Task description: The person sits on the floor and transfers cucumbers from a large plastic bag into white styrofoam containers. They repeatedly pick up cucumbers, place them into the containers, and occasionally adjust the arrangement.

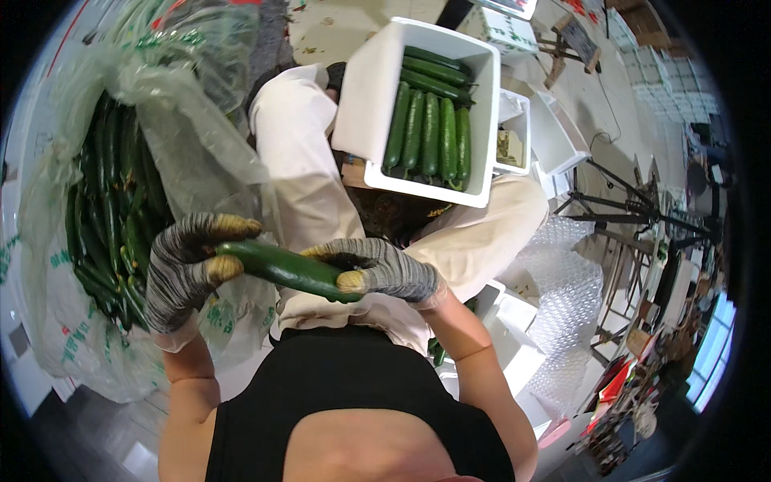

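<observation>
A dark green cucumber is held level in front of my waist. My right hand, in a grey striped knit glove with yellowish fingertips, grips one end. My left hand, gloved alike, is curled around the other end with the thumb against it. Beyond the hands, between my knees, a white foam box tilts towards me. Several cucumbers lie in it in two groups, one lengthwise and one crosswise. To my left, an open clear plastic bag holds a heap of cucumbers.
A smaller foam box stands right of the cucumber box. Bubble wrap and further foam boxes lie by my right side. A black metal stand and a cable are farther right. Stacked cartons stand at the back.
</observation>
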A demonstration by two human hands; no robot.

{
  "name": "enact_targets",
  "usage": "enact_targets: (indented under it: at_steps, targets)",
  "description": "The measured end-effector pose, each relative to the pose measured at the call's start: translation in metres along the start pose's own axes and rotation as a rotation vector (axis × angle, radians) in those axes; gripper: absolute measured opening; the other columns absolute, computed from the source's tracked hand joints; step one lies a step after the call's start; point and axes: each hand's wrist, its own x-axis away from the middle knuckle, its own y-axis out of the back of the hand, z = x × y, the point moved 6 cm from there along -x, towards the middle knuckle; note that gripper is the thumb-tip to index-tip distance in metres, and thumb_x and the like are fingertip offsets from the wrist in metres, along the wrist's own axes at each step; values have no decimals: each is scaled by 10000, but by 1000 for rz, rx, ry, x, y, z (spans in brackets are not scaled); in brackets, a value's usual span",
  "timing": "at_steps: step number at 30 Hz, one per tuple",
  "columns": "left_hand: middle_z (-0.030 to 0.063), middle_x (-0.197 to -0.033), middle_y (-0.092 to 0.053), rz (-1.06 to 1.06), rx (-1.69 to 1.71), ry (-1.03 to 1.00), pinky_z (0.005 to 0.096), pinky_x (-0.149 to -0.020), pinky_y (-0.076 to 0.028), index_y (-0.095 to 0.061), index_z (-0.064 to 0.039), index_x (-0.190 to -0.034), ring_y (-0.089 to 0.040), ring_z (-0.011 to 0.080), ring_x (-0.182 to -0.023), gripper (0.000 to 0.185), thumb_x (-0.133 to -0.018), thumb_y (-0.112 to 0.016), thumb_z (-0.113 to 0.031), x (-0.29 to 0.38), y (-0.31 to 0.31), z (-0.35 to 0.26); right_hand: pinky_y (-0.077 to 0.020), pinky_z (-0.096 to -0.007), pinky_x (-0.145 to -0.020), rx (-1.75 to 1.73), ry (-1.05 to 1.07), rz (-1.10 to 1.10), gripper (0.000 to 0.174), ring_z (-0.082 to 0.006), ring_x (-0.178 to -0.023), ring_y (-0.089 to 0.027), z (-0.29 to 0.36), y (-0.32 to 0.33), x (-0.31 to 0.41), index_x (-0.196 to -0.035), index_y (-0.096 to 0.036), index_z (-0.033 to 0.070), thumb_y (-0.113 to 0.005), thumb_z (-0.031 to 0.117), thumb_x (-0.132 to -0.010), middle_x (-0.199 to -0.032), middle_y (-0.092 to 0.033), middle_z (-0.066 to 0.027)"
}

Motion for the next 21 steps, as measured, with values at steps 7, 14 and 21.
enact_targets:
  at_steps: [7, 14, 21]
  targets:
    - [150, -943, -708, -94, 120, -373, 318, -758, -532, -701, 13, -938, -662, 219, -857, 361, -767, -805, -286, -28, -46, 6, -483, -296, -891, -272, -56, -234, 782, -169, -997, -607, -9, 36, 49, -1313, -541, -43, -761, 470, -765, -1124, -640, -111]
    - [56, -840, -643, -200, 27, -393, 266, -608, -505, -610, 12, -1026, -602, 122, -664, 207, -964, -604, -185, -66, -82, 29, -505, -274, -863, 220, 242, -516, 563, -172, -1023, -620, 29, 97, 96, -1313, -552, -2, -657, 324, -866, -1205, -634, -116]
    - [149, -1225, -614, 581, -1084, -296, 416, -935, -485, -587, -74, -1247, -593, 341, -1109, 531, -843, -667, -409, -95, -167, 109, -462, -397, -938, 1427, 9, -1097, 422, -321, -1058, -595, 113, 265, 61, -1267, -586, 138, -648, 138, -849, -1145, -636, -138]
